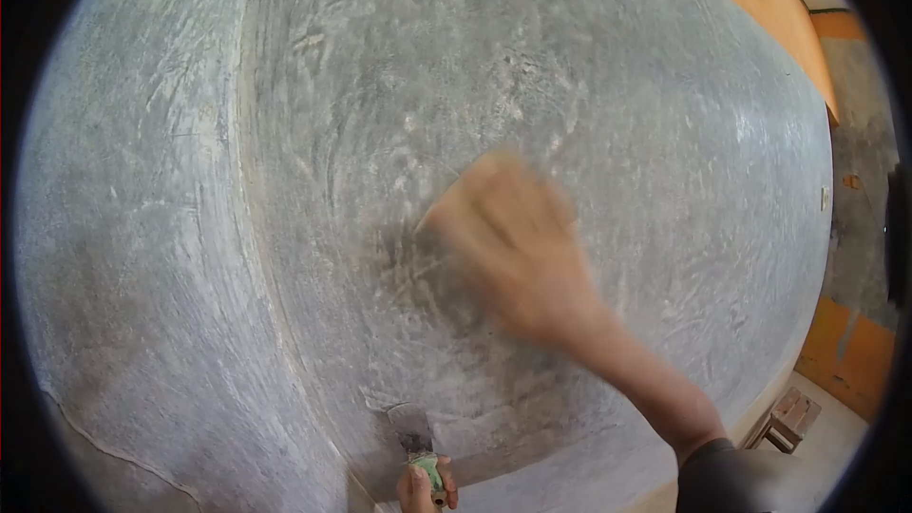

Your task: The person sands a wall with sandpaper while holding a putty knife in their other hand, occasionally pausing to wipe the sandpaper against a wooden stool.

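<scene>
A grey, streaked wall (665, 161) fills most of the view. Against its middle is my right hand (508, 242), smeared by motion, with the fingers bent; a thin pale edge shows beside them, too blurred to name. At the bottom, my left hand (418, 491) is closed round the green handle of a scraper (415, 439). The scraper's dark, stained blade points up, close to the wall.
A vertical corner line (249, 180) runs down the wall on the left. Orange paint (750, 0) shows at the upper right. A small wooden stool (793, 416) stands on the pale floor at the lower right.
</scene>
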`<state>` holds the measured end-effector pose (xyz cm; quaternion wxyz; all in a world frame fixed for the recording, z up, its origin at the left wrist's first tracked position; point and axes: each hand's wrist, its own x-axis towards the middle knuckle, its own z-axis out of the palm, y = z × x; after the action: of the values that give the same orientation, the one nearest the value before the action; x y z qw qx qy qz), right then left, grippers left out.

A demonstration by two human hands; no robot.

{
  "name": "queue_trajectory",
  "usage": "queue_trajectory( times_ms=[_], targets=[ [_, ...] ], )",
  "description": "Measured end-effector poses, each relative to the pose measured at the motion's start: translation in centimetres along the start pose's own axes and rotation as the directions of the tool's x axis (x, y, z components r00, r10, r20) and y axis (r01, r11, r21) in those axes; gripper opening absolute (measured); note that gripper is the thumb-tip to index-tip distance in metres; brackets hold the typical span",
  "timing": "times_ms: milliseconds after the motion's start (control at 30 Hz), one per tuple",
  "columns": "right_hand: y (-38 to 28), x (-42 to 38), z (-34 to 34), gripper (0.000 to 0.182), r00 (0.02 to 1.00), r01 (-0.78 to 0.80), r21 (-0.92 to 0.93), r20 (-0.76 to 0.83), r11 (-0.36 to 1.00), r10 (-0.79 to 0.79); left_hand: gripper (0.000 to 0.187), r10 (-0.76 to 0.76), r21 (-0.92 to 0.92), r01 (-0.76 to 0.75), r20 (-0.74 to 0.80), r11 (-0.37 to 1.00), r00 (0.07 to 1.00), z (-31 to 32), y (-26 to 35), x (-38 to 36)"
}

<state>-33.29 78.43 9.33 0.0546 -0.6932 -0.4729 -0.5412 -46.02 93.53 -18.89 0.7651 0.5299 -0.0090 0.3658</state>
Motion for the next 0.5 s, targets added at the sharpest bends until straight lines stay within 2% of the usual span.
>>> queue_trajectory(
  times_ms=[33,67,100,133,167,200,233,267,300,367,400,433,500],
  targets=[
    [-1.3,-0.1,1.4,0.072,1.0,0.008,-0.002,-0.003,1.0,-0.008,0.047,0.027,-0.026,-0.026,0.05,0.999,0.998,-0.2,-0.2,0.1],
    [-3.1,-1.0,3.9,0.068,0.959,0.285,0.219,-0.073,0.933,-0.275,0.047,0.052,-0.054,-0.047,0.099,0.997,0.994,-0.2,-0.5,0.1],
    [-4.4,-0.8,3.7,0.065,0.85,0.525,0.404,-0.199,0.749,-0.489,0.047,0.052,-0.052,-0.047,0.101,0.998,0.994,0.2,-0.2,0.0],
    [-3.6,-0.3,3.2,0.059,0.856,0.516,0.315,-0.174,0.796,-0.486,0.046,0.031,-0.03,-0.029,0.044,0.999,0.999,0.8,0.4,-0.2],
    [-2.3,0.9,2.4,0.059,0.855,0.518,0.309,-0.171,0.797,-0.49,0.045,0.013,-0.018,-0.013,-0.016,1.0,1.0,1.4,0.7,-0.3],
    [-0.9,2.1,1.4,0.059,0.925,0.36,0.101,-0.168,0.927,-0.341,0.045,0.015,-0.025,-0.015,-0.013,1.0,1.0,1.7,0.7,-0.3],
    [0.0,2.6,0.7,0.059,0.962,0.16,-0.108,-0.206,0.981,-0.18,0.043,-0.008,-0.03,0.008,-0.023,1.0,1.0,1.8,0.7,-0.3],
    [0.2,2.4,0.4,0.067,0.961,0.066,-0.024,-0.267,0.998,-0.07,0.041,-0.034,-0.03,0.033,-0.032,0.999,0.999,1.7,0.7,-0.3],
    [-0.5,2.3,0.7,0.067,0.961,0.06,-0.026,-0.27,0.998,-0.064,0.041,-0.033,-0.025,0.033,-0.027,0.999,0.999,1.5,0.7,-0.3],
    [-3.2,0.7,2.3,0.072,0.932,0.362,0.282,-0.095,0.889,-0.35,0.042,-0.007,-0.01,0.007,0.024,1.0,1.0,1.2,0.4,-0.2],
    [-4.5,-0.6,2.3,0.075,0.852,0.522,0.291,-0.123,0.802,-0.51,0.042,-0.01,-0.006,0.011,0.038,1.0,0.999,1.1,0.0,-0.2],
    [-3.7,-1.0,2.6,0.075,0.863,0.503,0.286,-0.122,0.815,-0.49,0.042,0.022,-0.04,-0.019,0.066,0.999,0.998,0.8,-0.2,-0.2],
    [-0.8,-1.0,1.7,0.071,0.943,0.332,0.191,-0.097,0.924,-0.319,0.043,0.049,-0.078,-0.041,0.109,0.996,0.993,0.6,-0.6,0.0]
  ],
)
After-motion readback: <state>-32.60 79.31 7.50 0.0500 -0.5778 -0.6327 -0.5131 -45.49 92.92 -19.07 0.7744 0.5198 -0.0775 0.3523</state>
